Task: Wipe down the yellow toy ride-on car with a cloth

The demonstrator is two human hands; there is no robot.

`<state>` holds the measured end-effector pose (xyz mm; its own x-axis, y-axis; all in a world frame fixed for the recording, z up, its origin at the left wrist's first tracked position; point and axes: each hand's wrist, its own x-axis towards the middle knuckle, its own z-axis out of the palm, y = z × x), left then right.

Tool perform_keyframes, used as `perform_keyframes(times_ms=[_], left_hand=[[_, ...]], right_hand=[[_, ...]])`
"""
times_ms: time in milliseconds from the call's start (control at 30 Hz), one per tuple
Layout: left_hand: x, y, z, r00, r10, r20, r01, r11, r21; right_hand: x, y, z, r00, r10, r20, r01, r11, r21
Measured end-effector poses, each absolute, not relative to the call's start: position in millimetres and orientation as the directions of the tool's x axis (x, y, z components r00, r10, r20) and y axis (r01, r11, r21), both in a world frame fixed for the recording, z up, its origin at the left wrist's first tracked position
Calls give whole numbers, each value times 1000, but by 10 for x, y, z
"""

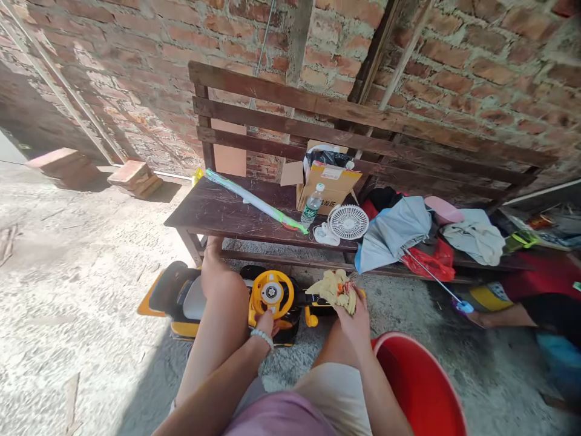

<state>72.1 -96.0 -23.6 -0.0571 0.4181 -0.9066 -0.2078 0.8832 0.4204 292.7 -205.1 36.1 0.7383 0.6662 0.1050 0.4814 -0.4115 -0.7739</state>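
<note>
And here's the scene: the left hand (265,324), a beaded bracelet (262,337) on its wrist, has its fingers (267,317) on the lower rim of a yellow toy steering wheel (271,293). Whether that grip is closed on the rim, you can't tell from here. The wheel belongs to a yellow-and-black ride-on toy car (184,300), parked between the seated person's knees. Over to the right hand (356,318), and its grip is pressed together, pinching a ragged clump of yellow and orange plant matter (334,290) just beside the toy car. At four o'clock from that hand sits a red plastic basin (422,381). At twelve o'clock, a dark wooden surface (218,218) carries a cardboard box (324,186), a water bottle (312,204), a small white fan (348,221) and a pale blue umbrella (393,233). Out at three o'clock, another person's bare leg (497,316) comes into view.
</note>
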Motion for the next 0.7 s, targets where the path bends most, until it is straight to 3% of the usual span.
perform_keyframes(times_ms=[67, 167, 400, 467, 700], left_hand=[[741, -949, -196, -60, 423, -904, -189, 885, 426], [762, -935, -158, -54, 430, -901, -167, 886, 433], [746, -916, -121, -52, 438, -897, -118, 889, 442], [738, -914, -110, -46, 443, -895, -112, 888, 445], [758, -906, -113, -39, 434, -900, -102, 894, 436]], right_hand=[[3056, -1978, 292, 688, 713, 136, 619, -477, -624], [3028, -1819, 134, 529, 848, 16, 765, -469, -442], [3118, -1650, -9, 253, 962, -98, 891, -271, -364], [3330, -1722, -9, 257, 961, -105, 901, -277, -334], [3946, -1934, 23, 510, 844, -169, 825, -535, -181]])
